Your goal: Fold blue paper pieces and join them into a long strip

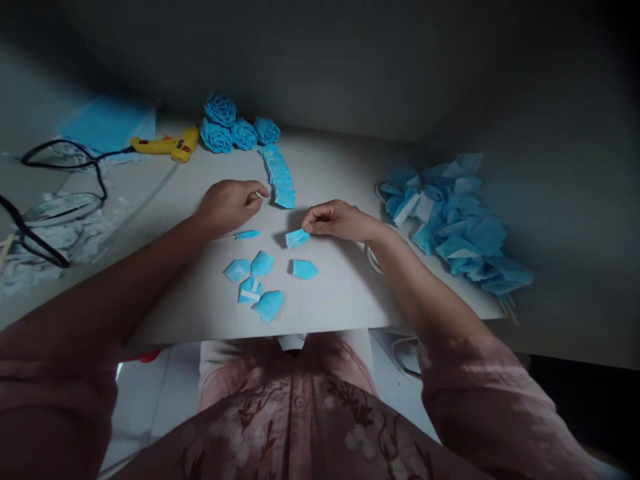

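Note:
My right hand (333, 220) pinches the corner of a small blue piece (297, 239) just over the table (345, 293). To the left, my left hand (233, 205) has curled fingers, and whatever lies between their tips cannot be made out. Between and beyond the hands runs a strip of overlapping blue pieces (278, 177). A thin stick with a blue tip (247, 235) lies below my left hand. Several cut blue pieces with pointed ends, one of them (305, 269) apart from the others (263, 263), lie nearer the front edge.
Several blue rosettes (245, 133) stand at the back beside a yellow glue gun (185, 145) with a black cord. Flat blue sheets (110, 123) and white scraps (75, 240) lie at left. A heap of crumpled blue pieces (465, 227) covers the right side.

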`<state>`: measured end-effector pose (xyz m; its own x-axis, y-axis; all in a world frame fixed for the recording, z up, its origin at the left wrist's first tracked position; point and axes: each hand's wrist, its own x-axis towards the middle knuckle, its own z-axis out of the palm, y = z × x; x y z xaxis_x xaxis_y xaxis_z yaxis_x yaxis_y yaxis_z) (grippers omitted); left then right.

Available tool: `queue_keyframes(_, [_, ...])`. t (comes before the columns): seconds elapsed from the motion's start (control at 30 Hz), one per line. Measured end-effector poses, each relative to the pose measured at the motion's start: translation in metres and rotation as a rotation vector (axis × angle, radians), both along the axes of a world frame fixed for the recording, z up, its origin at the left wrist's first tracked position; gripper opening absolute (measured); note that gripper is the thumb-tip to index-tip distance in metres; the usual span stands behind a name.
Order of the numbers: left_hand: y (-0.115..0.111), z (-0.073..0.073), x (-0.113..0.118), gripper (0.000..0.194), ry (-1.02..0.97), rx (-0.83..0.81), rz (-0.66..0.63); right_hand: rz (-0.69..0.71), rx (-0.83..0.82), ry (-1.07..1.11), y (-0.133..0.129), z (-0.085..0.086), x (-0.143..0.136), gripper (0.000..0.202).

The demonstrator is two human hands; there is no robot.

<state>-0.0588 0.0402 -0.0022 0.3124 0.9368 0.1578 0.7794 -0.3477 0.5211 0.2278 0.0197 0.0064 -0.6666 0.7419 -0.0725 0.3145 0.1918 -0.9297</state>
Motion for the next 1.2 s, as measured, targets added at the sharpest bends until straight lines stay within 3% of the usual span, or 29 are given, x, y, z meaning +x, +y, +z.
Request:
queue_keyframes(0.07, [0.003, 0.002, 0.001, 0.021, -0.099, -0.047, 0.041, 0.005, -0.007, 0.003, 0.003, -0.003, -0.002, 0.031])
queue_keyframes(0.2, [0.021, 0.001, 0.007, 0.038, -0.208, -0.185, 0.006, 0.019, -0.027, 0.021, 0.007, -0.006, -0.008, 0.032])
queue_keyframes(0.37, [0.048, -0.003, 0.018, 0.040, -0.305, -0.538, 0.002, 0.028, -0.035, 0.031, -0.001, -0.005, -0.011, 0.038])
queue_keyframes(0.47, [0.050, 0.000, 0.026, 0.040, -0.310, -0.632, 0.009, 0.027, -0.046, 0.060, -0.007, -0.006, -0.010, 0.041])
queue_keyframes(0.57, [0.041, 0.005, 0.034, 0.039, -0.323, -0.594, 0.049, 0.006, -0.038, 0.112, -0.009, -0.010, -0.009, 0.047])
queue_keyframes(0.8, [0.001, 0.008, 0.036, 0.024, -0.628, -0.418, 0.128, -0.038, 0.026, 0.167, -0.008, -0.016, -0.013, 0.056])
queue_keyframes(0.97, [-0.020, 0.001, 0.036, 0.020, -0.754, -0.365, 0.179, -0.133, 0.100, 0.219, -0.013, -0.015, -0.019, 0.048])
queue_keyframes(1.2, [-0.031, 0.002, 0.040, 0.018, -0.838, -0.353, 0.214, -0.262, 0.171, 0.239, -0.017, -0.012, -0.025, 0.034])
